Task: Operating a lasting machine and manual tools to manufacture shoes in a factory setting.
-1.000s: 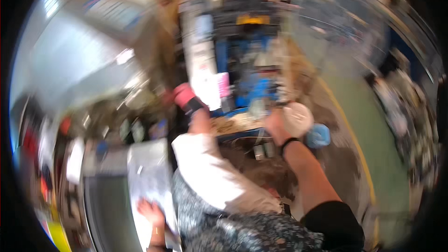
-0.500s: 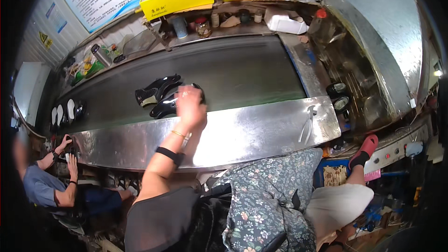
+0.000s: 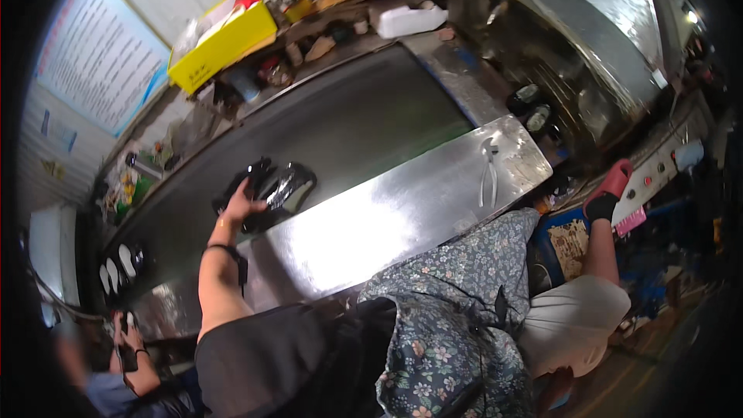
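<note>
1. Several glossy black shoes (image 3: pixel 294 188) sit close together on the dark conveyor belt (image 3: pixel 371 116), beside its near edge.
2. The left hand (image 3: pixel 246 203) is over the left part of this group, thumb and fingers spread wide; whether they touch a shoe, I cannot tell.
3. Its arm reaches forward from the lower left, elbow bent, with a gold bracelet (image 3: pixel 225 221) and a black band (image 3: pixel 223 248) at the wrist and forearm.
4. How the right hand's fingers stand, I cannot tell.
5. Along the belt's near side runs a shiny metal ledge (image 3: pixel 364 224); metal pincers (image 3: pixel 488 175) lie on its right end.
6. Farther left on the belt stands a row of shoes showing white (image 3: pixel 112 275), near a co-worker's hands (image 3: pixel 131 334).
</note>
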{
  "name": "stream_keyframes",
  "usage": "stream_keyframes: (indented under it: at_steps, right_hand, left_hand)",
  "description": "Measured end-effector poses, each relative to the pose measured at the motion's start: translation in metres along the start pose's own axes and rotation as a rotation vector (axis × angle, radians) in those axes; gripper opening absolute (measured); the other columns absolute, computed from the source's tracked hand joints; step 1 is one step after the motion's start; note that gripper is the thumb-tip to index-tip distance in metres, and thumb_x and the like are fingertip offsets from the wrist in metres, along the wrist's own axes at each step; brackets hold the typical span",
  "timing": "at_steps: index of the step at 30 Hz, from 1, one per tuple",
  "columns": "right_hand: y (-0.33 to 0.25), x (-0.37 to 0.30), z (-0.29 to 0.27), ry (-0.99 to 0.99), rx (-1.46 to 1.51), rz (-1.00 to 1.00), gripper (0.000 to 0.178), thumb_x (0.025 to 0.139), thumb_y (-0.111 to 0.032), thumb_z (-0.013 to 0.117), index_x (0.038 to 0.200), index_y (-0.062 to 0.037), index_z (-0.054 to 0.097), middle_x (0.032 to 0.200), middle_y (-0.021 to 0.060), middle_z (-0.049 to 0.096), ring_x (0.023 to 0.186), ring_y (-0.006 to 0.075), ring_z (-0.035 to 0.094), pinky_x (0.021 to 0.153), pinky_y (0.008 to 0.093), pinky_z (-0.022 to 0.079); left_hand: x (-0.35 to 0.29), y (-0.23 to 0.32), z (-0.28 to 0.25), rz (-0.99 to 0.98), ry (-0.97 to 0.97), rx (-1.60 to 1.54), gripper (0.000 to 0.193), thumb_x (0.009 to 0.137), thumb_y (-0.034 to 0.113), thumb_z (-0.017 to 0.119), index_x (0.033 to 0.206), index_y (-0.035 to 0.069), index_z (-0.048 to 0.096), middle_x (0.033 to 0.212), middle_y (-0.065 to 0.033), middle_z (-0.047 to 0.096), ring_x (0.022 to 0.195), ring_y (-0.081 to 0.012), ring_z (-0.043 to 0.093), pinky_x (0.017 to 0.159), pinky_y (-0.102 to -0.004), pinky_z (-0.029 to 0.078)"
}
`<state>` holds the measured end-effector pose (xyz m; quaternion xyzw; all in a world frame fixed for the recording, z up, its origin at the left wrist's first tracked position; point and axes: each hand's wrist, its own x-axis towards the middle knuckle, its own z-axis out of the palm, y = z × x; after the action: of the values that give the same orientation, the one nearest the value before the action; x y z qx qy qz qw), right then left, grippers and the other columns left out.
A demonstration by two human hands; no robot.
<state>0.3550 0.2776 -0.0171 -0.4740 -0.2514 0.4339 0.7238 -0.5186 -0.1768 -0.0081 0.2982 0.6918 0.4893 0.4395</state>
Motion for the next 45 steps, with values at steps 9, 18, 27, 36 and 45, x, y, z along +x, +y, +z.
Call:
stream_keyframes:
  at_steps: [9,18,27,36,45]
  right_hand:
    - [-0.114,-0.16,-0.156,0.189,-0.321,-0.287,0.028,0.097,-0.03,0.052,0.116,-0.0112,0.06,0.111,-0.0004,0.062,0.104,0.0161,0.057,0.093,0.0309,0.043]
    - [-0.166,-0.369,0.035,-0.503,-0.278,-0.52,0.036,0.097,-0.021,0.059,0.125,0.0015,0.056,0.131,0.0164,0.058,0.114,0.0245,0.061,0.096,0.0357,0.049]
    - [-0.163,-0.406,0.014,-0.346,-0.682,-1.074,0.047,0.08,-0.041,0.074,0.108,-0.0031,0.069,0.113,0.0162,0.064,0.095,0.0315,0.067,0.079,0.0368,0.056]
    - [-0.147,-0.396,0.005,-0.366,-1.028,-0.926,0.051,0.07,-0.033,0.083,0.111,-0.0068,0.068,0.108,0.0075,0.068,0.084,0.0247,0.069,0.07,0.0338,0.056]
    - [-0.05,-0.35,0.018,-0.338,-0.421,-0.216,0.043,0.096,-0.019,0.061,0.135,-0.001,0.053,0.127,0.0201,0.061,0.118,0.0249,0.06,0.098,0.0325,0.046]
  left_hand:
    - [-0.015,0.032,0.079,0.002,0.26,1.25,0.042,0.071,0.039,0.075,0.079,-0.001,0.073,0.079,-0.0251,0.069,0.073,-0.0376,0.07,0.07,-0.0437,0.054]
    - [-0.1,0.082,0.29,-0.052,-0.823,-0.719,0.05,0.089,0.045,0.054,0.114,0.002,0.064,0.083,-0.0171,0.068,0.067,-0.0291,0.065,0.057,-0.0374,0.05]
    - [-0.169,0.137,0.489,-0.27,-1.2,-0.33,0.082,0.099,0.065,0.031,0.148,-0.001,0.033,0.144,-0.0158,0.048,0.131,-0.0266,0.047,0.111,-0.0407,0.036]
    - [-0.16,0.181,0.574,0.151,-1.072,-0.035,0.04,0.103,0.037,0.048,0.107,0.002,0.066,0.098,-0.0032,0.064,0.088,-0.01,0.056,0.08,-0.0252,0.046]
    - [-0.093,0.128,0.59,1.005,-0.767,0.3,0.046,0.099,0.032,0.052,0.126,-0.006,0.057,0.118,-0.0243,0.064,0.117,-0.0388,0.057,0.104,-0.0437,0.041]
